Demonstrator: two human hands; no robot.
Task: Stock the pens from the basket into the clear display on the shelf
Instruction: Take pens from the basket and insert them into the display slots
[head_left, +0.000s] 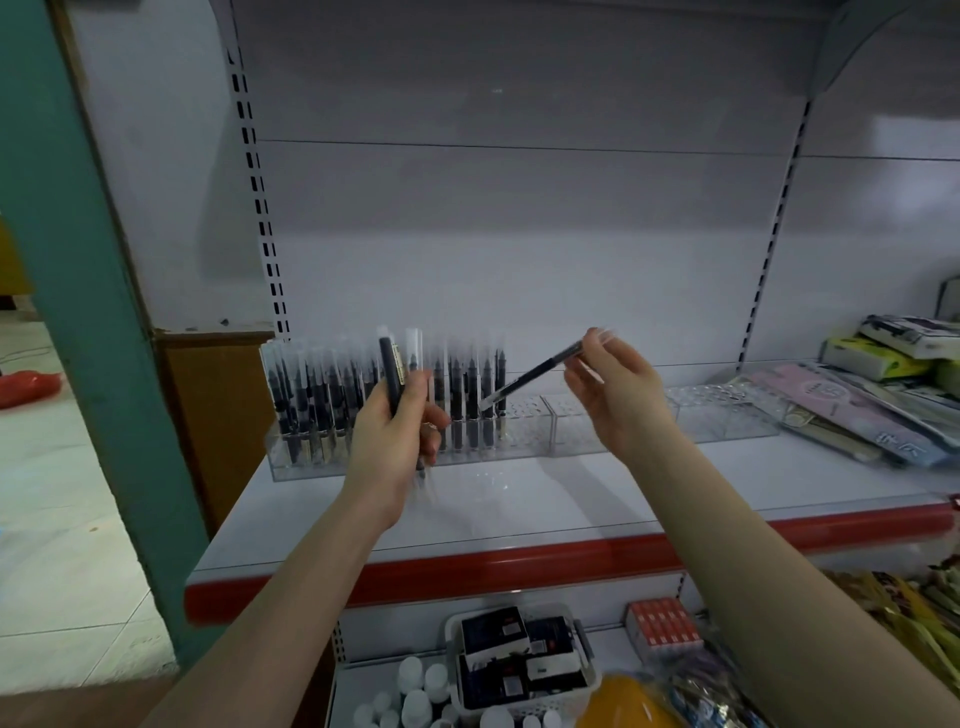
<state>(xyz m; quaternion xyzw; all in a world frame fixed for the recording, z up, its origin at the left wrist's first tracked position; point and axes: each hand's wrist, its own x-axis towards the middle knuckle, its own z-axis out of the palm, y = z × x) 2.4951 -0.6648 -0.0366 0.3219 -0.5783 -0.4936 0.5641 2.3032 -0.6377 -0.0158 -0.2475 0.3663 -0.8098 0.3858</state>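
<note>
Slotting is underway: nearest, the white mesh basket (519, 670); left hand (397, 431) grips spare black pens (390, 382); right hand (621, 395) pinches one slim black pen (530, 375), tip needing the next free hole in the clear acrylic display (566, 415) farther back.

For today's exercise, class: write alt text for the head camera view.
The right hand angles one pen toward a clear display on a white shelf, while the left hand grips several more pens; its left section is already full.
</note>
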